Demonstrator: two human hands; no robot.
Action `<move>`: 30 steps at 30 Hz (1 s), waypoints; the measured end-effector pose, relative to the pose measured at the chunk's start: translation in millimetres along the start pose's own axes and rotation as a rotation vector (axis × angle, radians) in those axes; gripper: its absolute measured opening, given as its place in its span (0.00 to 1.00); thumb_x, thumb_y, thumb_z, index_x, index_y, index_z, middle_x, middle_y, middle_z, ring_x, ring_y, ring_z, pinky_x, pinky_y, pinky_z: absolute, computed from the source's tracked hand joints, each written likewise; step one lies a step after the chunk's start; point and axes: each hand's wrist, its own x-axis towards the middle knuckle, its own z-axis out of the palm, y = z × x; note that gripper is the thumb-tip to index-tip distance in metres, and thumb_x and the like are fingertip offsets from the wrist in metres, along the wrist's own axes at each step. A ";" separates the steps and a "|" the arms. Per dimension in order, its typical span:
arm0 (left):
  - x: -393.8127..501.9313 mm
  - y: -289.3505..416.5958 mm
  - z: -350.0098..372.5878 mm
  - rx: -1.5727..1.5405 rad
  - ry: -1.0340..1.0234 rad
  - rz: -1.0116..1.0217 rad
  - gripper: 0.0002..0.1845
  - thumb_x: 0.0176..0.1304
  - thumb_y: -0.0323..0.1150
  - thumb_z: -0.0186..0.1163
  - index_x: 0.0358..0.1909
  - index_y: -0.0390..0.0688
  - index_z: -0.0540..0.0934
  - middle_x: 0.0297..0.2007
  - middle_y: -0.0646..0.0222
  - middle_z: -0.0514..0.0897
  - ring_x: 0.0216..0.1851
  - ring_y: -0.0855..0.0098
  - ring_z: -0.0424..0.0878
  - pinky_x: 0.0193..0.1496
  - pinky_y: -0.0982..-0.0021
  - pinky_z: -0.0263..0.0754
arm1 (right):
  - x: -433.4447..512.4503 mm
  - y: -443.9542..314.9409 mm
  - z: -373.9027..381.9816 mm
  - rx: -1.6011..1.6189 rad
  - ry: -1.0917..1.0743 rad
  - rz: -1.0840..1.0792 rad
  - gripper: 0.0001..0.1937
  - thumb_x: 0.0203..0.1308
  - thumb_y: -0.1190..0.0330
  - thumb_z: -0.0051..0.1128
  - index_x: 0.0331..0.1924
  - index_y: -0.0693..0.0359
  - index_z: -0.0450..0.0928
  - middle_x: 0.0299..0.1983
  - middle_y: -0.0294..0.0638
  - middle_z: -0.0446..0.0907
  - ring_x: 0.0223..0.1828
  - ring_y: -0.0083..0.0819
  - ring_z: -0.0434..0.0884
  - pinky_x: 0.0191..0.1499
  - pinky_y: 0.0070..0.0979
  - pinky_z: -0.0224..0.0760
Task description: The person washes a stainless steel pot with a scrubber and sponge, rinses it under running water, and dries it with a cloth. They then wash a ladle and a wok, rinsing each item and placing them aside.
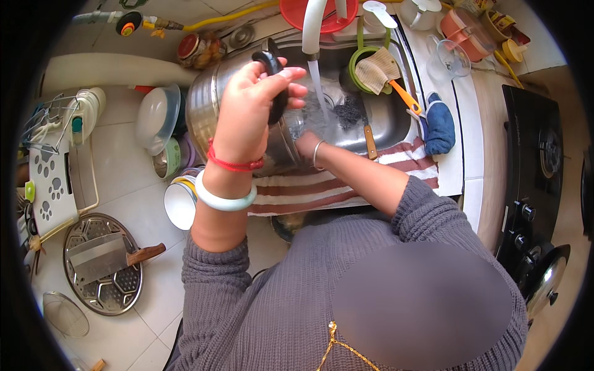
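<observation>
A large stainless-steel pot (203, 99) lies tipped on its side at the left of the sink, its mouth towards the basin. My left hand (253, 95), with a red cord bracelet and a pale bangle at the wrist, grips the pot's black handle (279, 104). My right hand (308, 143) reaches down by the pot's rim, and its fingers are hidden. Water (317, 83) runs from the white faucet (313, 32) into the stainless-steel sink (394, 123). Right of the stream sits a dark mesh scourer (350, 112), near a wooden-handled knife (370, 143).
A green-rimmed pot (353, 67) with a cloth (378, 69) and an orange-handled tool (404, 96) stands in the sink's far right corner. A striped towel (325, 192) covers the front edge. Bowls (180, 206) stand left; a cleaver (100, 257) lies on a steamer rack (104, 297). A gas stove (529, 153) is right.
</observation>
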 end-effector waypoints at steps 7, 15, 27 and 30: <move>-1.3 6.0 17.7 0.043 -0.055 -0.002 0.14 0.62 0.29 0.52 0.46 0.28 0.71 0.42 0.56 0.79 0.37 0.72 0.79 0.41 0.72 0.78 | -6.8 -11.6 38.0 0.173 -0.202 0.033 0.18 0.48 0.63 0.62 0.38 0.70 0.78 0.34 0.50 0.81 0.33 0.43 0.83 0.29 0.35 0.75; -12.8 7.5 9.7 0.033 -0.045 -0.002 0.13 0.63 0.31 0.54 0.44 0.31 0.72 0.36 0.61 0.80 0.28 0.75 0.78 0.27 0.76 0.76 | -4.1 1.2 30.6 0.246 -0.300 0.074 0.16 0.52 0.60 0.59 0.38 0.66 0.77 0.32 0.45 0.80 0.27 0.39 0.82 0.21 0.36 0.76; -1.9 -7.1 -97.4 -0.669 0.135 -0.131 0.11 0.69 0.35 0.47 0.38 0.36 0.68 0.27 0.72 0.69 0.20 0.83 0.61 0.18 0.82 0.54 | -20.4 5.4 -133.0 0.663 -0.118 0.073 0.07 0.56 0.72 0.51 0.35 0.67 0.75 0.28 0.44 0.81 0.28 0.36 0.82 0.36 0.36 0.81; 3.2 -21.3 -123.9 -0.800 0.146 -0.212 0.11 0.69 0.36 0.46 0.37 0.36 0.67 0.26 0.74 0.70 0.18 0.84 0.61 0.17 0.83 0.54 | -50.4 -8.0 -148.6 0.631 -0.073 -0.046 0.03 0.50 0.74 0.54 0.24 0.62 0.72 0.21 0.38 0.75 0.15 0.25 0.73 0.16 0.21 0.67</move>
